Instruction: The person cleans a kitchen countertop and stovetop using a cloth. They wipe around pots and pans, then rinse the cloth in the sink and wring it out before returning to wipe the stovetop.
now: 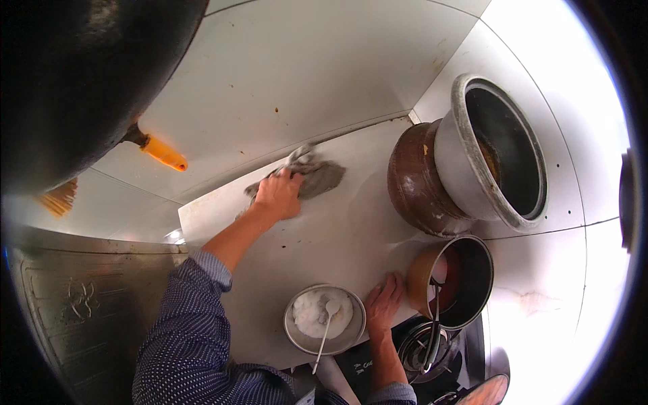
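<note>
My left hand (278,196) presses a crumpled grey cloth (321,178) onto the pale countertop (334,248), close to the tiled wall. Some of the cloth is hidden under my palm. Fingers extended and holding nothing, my right hand (385,304) lies at the counter's front edge. Just left of it sits a steel bowl (292,331) of white powder or grains, with a white spoon (324,339) resting in it. On its other side, right by my fingertips, is a deep pot (420,271) with a dark-handled utensil (433,339) leaning out over its rim.
A brown rounded pot (417,177) occupies the back right, and a wide-rimmed metal vessel (463,152) rests against it. The gas stove (415,349) adjoins the front right. A large dark pan (91,91) hangs at upper left near an orange handle (164,153). A metal sink (101,298) lies left.
</note>
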Demonstrator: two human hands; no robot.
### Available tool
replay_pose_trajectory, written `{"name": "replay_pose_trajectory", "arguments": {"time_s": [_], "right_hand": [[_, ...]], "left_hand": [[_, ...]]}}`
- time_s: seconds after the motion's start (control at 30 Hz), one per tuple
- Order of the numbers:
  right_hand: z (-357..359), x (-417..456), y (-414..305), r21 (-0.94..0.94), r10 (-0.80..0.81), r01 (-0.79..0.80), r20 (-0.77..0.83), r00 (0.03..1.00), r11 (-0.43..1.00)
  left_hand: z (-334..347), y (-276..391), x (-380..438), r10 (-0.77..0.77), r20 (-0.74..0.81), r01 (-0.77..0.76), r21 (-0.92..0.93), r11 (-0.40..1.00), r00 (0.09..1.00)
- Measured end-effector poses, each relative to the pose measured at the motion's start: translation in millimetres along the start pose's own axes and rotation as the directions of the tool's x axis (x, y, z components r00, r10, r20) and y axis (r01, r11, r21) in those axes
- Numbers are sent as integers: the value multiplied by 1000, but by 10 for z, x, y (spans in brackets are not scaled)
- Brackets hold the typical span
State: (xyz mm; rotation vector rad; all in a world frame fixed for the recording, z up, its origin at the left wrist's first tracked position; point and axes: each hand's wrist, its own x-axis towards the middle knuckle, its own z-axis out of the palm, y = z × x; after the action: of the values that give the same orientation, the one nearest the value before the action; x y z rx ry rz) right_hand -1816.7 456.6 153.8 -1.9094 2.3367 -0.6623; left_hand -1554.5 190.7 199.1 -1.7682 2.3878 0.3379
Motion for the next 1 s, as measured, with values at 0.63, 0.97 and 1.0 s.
{"name": "replay_pose_trajectory", "arguments": {"time_s": [0.63,0.97,1.0], "right_hand": [[12,-37,3,33,43,-44,47,998,998],[-52,-9,-1,35,28,-29,38,999,999],[-60,-10,-5,40,25,-27,42,999,999]], "left_hand": [[-22,630,682,53,-379,-66,-23,998,924],[396,-76,251,-91,-387,45,-126,991,917],[397,-180,128,-108,-394,62,-127,990,913]]}}
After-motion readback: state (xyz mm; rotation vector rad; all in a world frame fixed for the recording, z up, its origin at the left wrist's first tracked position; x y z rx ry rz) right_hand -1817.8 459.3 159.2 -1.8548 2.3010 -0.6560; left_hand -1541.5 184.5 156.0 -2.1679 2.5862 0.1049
